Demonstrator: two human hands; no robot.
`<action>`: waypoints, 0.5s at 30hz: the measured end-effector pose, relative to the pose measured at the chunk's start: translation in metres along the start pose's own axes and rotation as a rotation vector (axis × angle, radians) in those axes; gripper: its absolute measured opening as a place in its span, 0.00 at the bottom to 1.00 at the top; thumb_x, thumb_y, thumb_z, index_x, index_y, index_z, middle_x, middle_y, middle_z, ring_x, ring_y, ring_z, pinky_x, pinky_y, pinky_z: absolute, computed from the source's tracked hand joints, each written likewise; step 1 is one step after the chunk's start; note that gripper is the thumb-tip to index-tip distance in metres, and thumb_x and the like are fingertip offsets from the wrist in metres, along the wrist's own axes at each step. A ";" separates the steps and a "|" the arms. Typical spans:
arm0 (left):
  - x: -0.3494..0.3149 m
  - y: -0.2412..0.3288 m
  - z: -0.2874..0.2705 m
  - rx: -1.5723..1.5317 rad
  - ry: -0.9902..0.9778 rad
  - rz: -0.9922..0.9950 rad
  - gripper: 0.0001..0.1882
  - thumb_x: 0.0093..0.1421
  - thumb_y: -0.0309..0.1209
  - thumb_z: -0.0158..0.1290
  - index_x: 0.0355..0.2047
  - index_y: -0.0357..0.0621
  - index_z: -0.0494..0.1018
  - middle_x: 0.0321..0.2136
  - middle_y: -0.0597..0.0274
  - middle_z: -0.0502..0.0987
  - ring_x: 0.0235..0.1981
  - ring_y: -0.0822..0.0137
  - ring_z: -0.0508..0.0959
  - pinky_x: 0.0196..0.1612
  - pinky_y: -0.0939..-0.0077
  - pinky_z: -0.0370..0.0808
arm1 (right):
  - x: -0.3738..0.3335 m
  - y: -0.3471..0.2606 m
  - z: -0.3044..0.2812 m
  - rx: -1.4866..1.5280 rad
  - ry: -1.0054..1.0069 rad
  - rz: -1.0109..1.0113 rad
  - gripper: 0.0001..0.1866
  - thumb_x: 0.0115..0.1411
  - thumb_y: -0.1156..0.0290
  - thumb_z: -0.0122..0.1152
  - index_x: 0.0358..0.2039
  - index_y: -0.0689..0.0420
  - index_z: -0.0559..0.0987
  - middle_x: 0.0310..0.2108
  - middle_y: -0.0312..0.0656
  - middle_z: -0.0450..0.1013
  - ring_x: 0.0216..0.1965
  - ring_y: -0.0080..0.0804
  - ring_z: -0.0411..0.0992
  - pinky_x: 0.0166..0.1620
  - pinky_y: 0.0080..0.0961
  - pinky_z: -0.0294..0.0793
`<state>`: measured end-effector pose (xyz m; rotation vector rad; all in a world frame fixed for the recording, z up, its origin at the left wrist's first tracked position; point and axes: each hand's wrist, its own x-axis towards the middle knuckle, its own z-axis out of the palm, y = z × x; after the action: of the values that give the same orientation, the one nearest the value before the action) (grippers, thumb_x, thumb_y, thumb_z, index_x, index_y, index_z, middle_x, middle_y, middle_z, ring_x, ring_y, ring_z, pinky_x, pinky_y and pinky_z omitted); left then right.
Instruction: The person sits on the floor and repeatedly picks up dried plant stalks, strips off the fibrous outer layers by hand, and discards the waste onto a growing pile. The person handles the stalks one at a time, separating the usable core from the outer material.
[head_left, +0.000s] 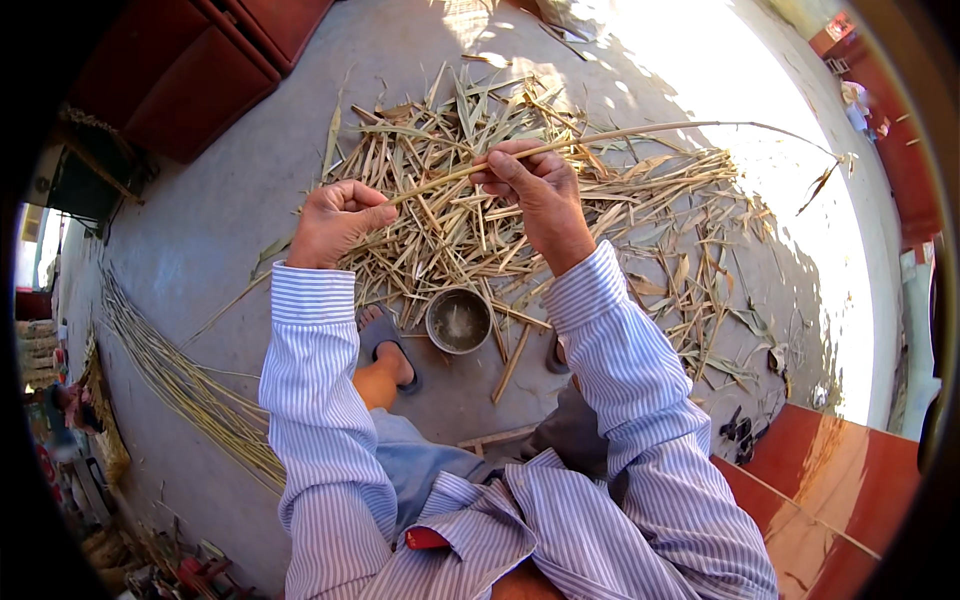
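A long, thin, yellowish reed-like stalk stretches across the view, held up over a heap of dry leaves and peelings. The left end of the stalk is pinched by my left hand, thumb against bent fingers. Farther along it, my right hand closes its thumb and fingers round the stalk. Beyond that hand the stalk bends and droops to a thin tip at the right, where a dry leaf bit dangles. A round metal bowl sits on the floor below and between my forearms.
A bundle of long stalks lies on the grey floor at the left. Dark red furniture stands at the far left. Red tiles are at the near right. My sandalled foot is beside the bowl.
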<state>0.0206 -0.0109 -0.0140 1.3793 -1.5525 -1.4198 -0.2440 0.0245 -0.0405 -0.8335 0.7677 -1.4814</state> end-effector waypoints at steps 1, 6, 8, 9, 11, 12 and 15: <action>0.001 0.001 0.001 -0.044 0.025 -0.002 0.08 0.53 0.25 0.63 0.32 0.36 0.76 0.26 0.64 0.79 0.27 0.78 0.77 0.32 0.85 0.74 | -0.001 -0.002 0.000 -0.003 -0.020 -0.031 0.08 0.61 0.71 0.61 0.38 0.62 0.77 0.34 0.44 0.78 0.34 0.29 0.79 0.37 0.20 0.79; 0.014 -0.002 -0.004 -0.007 0.163 0.201 0.09 0.57 0.28 0.62 0.33 0.36 0.76 0.26 0.66 0.79 0.25 0.81 0.74 0.28 0.88 0.70 | -0.009 -0.013 -0.009 -0.056 -0.100 -0.073 0.08 0.61 0.72 0.61 0.39 0.61 0.77 0.37 0.44 0.78 0.38 0.29 0.78 0.41 0.22 0.80; 0.021 -0.005 -0.008 0.093 0.366 0.253 0.10 0.58 0.30 0.61 0.34 0.36 0.75 0.27 0.66 0.79 0.26 0.81 0.75 0.29 0.87 0.71 | -0.009 -0.016 -0.014 -0.085 -0.068 -0.080 0.08 0.61 0.72 0.60 0.39 0.61 0.77 0.37 0.44 0.78 0.38 0.29 0.78 0.41 0.21 0.79; 0.023 -0.006 -0.014 0.152 0.468 0.277 0.11 0.58 0.31 0.61 0.34 0.36 0.75 0.28 0.65 0.79 0.27 0.80 0.75 0.30 0.86 0.72 | -0.009 -0.017 -0.015 -0.092 -0.053 -0.085 0.08 0.61 0.72 0.60 0.39 0.60 0.77 0.37 0.44 0.78 0.38 0.29 0.78 0.40 0.21 0.79; 0.029 -0.012 -0.033 0.346 0.697 0.417 0.12 0.57 0.35 0.61 0.34 0.39 0.75 0.27 0.66 0.79 0.26 0.74 0.75 0.29 0.78 0.70 | -0.009 -0.021 -0.019 -0.114 0.008 -0.067 0.08 0.61 0.72 0.61 0.39 0.60 0.77 0.37 0.44 0.79 0.37 0.28 0.78 0.39 0.20 0.79; 0.026 -0.006 -0.036 0.643 0.787 0.485 0.12 0.56 0.36 0.61 0.34 0.40 0.75 0.27 0.66 0.79 0.28 0.71 0.76 0.32 0.76 0.70 | -0.009 -0.023 -0.022 -0.126 0.036 -0.062 0.07 0.61 0.72 0.61 0.39 0.60 0.77 0.37 0.44 0.79 0.37 0.28 0.78 0.39 0.19 0.79; 0.017 0.017 0.000 1.100 0.811 0.730 0.13 0.54 0.37 0.61 0.35 0.44 0.75 0.29 0.66 0.78 0.37 0.62 0.75 0.41 0.66 0.68 | -0.005 -0.017 -0.027 -0.123 0.075 -0.040 0.07 0.61 0.73 0.60 0.38 0.61 0.77 0.35 0.43 0.79 0.36 0.28 0.79 0.38 0.18 0.79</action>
<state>0.0110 -0.0292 -0.0011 1.3682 -1.9288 0.5181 -0.2756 0.0308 -0.0402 -0.8942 0.9095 -1.5197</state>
